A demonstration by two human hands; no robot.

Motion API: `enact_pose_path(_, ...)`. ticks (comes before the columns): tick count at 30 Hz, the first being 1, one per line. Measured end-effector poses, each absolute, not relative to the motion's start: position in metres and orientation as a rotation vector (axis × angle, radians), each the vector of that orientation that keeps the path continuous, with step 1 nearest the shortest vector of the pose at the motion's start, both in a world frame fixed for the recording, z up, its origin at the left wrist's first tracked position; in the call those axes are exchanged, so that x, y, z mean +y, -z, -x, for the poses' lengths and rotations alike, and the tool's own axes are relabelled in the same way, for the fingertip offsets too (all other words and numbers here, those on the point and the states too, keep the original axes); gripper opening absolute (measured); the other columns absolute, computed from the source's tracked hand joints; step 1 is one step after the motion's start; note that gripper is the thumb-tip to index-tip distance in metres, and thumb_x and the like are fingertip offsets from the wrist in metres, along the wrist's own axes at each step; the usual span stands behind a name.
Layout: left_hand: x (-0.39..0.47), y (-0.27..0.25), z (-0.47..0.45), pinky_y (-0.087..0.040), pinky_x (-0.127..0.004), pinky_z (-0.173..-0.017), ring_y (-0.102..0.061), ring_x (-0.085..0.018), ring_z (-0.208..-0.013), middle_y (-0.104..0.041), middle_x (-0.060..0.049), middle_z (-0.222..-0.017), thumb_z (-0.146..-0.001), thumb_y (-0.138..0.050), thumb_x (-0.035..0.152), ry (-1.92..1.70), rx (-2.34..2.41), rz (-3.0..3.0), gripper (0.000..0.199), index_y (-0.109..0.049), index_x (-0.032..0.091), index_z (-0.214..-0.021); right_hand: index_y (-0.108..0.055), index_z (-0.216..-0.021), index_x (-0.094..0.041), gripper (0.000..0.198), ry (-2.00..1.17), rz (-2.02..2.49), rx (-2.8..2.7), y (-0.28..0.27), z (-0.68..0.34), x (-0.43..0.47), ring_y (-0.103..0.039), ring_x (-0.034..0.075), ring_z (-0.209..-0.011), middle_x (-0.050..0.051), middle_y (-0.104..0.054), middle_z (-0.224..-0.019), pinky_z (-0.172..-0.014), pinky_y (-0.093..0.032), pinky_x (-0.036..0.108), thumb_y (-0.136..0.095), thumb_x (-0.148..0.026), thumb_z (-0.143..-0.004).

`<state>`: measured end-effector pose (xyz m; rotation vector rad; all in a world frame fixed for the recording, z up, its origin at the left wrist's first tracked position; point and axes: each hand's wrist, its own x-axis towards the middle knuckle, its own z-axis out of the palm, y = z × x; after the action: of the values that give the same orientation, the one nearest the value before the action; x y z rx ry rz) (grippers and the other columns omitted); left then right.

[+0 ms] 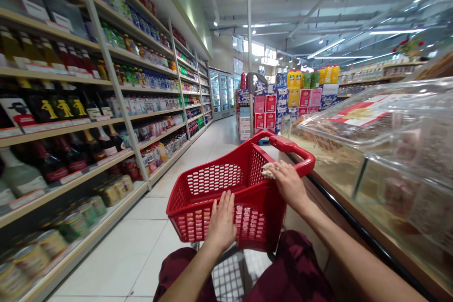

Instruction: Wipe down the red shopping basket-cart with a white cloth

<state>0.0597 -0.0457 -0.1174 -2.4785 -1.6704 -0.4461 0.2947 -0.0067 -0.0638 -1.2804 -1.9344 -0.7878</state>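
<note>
A red plastic shopping cart (pixel 226 198) with perforated walls stands turned sideways in front of me. My left hand (pixel 222 222) lies against its near side wall, fingers stretched out and the tips up at the rim. With my right hand (pixel 286 181) I hold a crumpled whitish cloth (pixel 269 170) on the rim, close to the cart's handle (pixel 306 158). Part of the cloth is hidden under my fingers. Through the holes, the inside of the basket shows only in part.
Tall shelves (pixel 120 89) of bottles and cans line the left side. On the right, close by, is a glass-sided display counter (pixel 368 170) with clear plastic packaging on top. Stacked boxes (pixel 265 111) stand beyond the cart. Pale tiled floor (pixel 152 226) runs along the aisle.
</note>
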Motion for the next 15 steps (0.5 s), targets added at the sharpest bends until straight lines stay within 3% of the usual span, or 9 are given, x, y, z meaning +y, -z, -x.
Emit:
enact_pose_path(3,-0.045,0.120,-0.063,-0.010,-0.043,-0.107,-0.001,-0.021,-0.132,-0.008,-0.006,-0.144,-0.058,-0.041,0.014,0.466,-1.683,2.466,0.083,-0.012,0.010,-0.135,-0.058,-0.109,-0.017,0.033,0.814,1.331,-1.856,0.062,-0.302,-0.006,-0.040,0.027,-0.115,0.012,-0.055,-0.115,-0.094,-0.033,0.048,-0.037,-0.015,-0.084)
enact_pose_path(8,-0.044,0.121,-0.063,-0.011,-0.043,-0.107,-0.002,-0.020,-0.132,-0.007,-0.005,-0.144,-0.060,-0.040,0.015,0.417,-1.662,2.469,0.081,-0.011,0.011,-0.136,-0.058,-0.109,-0.019,0.033,0.787,1.153,-2.066,0.083,-0.266,-0.011,-0.039,0.023,-0.117,0.008,-0.055,-0.117,-0.097,-0.032,0.042,-0.041,-0.010,-0.082)
enact_pose_path(15,-0.045,0.121,-0.065,-0.009,-0.044,-0.107,-0.001,-0.021,-0.132,-0.006,-0.006,-0.145,-0.060,-0.040,0.014,0.406,-1.664,2.478,0.081,-0.011,0.011,-0.136,-0.059,-0.108,-0.016,0.032,0.829,1.419,-1.821,0.062,-0.304,-0.007,-0.042,0.027,-0.113,0.012,-0.055,-0.115,-0.094,-0.031,0.045,-0.039,-0.014,-0.083)
